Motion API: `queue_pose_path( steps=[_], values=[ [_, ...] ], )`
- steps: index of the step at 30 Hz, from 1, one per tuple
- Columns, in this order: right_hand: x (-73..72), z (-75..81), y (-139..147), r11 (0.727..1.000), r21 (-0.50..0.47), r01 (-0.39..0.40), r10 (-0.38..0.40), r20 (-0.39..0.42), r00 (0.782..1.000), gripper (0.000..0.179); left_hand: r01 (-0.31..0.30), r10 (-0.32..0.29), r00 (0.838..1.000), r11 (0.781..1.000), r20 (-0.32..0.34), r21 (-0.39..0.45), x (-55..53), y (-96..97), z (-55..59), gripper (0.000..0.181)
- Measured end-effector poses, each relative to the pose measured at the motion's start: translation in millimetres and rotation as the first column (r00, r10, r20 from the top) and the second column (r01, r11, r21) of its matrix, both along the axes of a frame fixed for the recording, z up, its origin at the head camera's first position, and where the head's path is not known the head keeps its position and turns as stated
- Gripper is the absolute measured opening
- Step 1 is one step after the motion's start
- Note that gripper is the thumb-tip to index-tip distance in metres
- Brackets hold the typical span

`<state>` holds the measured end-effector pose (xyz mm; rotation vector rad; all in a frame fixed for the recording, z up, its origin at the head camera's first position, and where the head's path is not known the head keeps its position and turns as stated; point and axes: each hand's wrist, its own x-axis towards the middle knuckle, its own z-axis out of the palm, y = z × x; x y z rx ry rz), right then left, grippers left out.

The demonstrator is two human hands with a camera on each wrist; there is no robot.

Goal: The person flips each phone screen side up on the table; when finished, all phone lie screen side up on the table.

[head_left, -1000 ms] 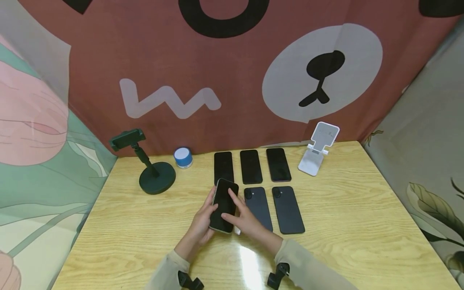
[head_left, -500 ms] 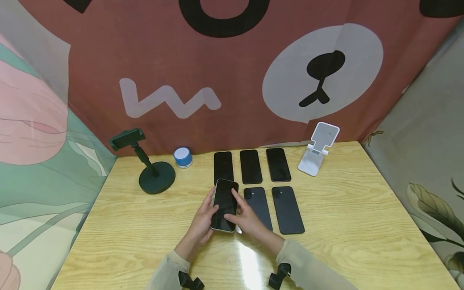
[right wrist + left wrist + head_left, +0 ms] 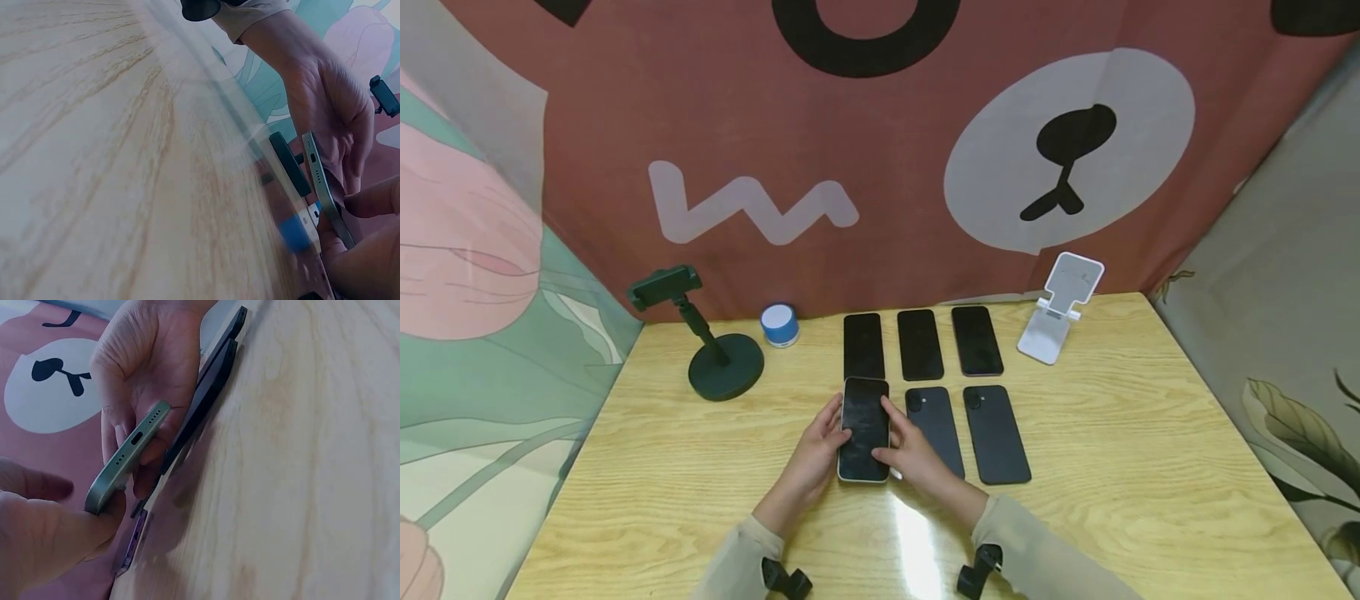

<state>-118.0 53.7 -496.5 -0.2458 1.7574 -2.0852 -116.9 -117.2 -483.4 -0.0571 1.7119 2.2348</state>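
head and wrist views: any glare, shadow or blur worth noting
Head view: brightest of the three, with a white glare streak on the tabletop; left wrist view: dimmer, a soft shadow beside a dark phone, though the port on the held phone reads clearly; right wrist view: also dim, the blue-and-white round item blurred.

- Held phone [image 3: 865,417]: smooth, glossy dark screen; metallic-looking pale green edge.
- Near right phone [image 3: 997,435]: smooth, matt dark back.
- Far middle phone [image 3: 920,345]: glossy black face.
- Table [image 3: 1112,467]: pale grained wood, shiny near the front.
- Far curtain [image 3: 880,167]: matt, lightly creased cloth.
- Left stand [image 3: 726,368]: dark green matt plastic.
- Right stand [image 3: 1043,335]: smooth white plastic.
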Motion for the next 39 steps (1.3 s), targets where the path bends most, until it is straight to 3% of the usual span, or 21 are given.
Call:
queue_pose_path(
  steps=[6,22,30,39],
  values=[
    [0.3,0.0,-0.8,1.0,0.027,-0.008,0.008,0.001,1.0,0.082,0.031,-0.031,0.999,0.999,0.017,0.011,0.4,-4.2,-1.8,0.067],
    [-1.0,1.9,-3.4,0.997,0.075,0.018,-0.021,0.033,0.999,0.083,0.024,-0.02,0.998,0.998,0.062,-0.06,-1.5,-9.3,-6.3,0.068],
    [-1.0,1.6,-4.0,0.992,0.12,0.04,-0.04,0.001,0.999,0.082,0.02,-0.015,0.998,0.995,0.054,-0.101,-1.9,-10.9,-4.1,0.068],
    [-2.1,1.2,-3.8,0.992,0.117,0.049,-0.05,0.004,0.999,0.081,0.008,-0.002,0.998,0.996,0.06,-0.087,-2.5,-10.6,-5.5,0.072]
  ],
)
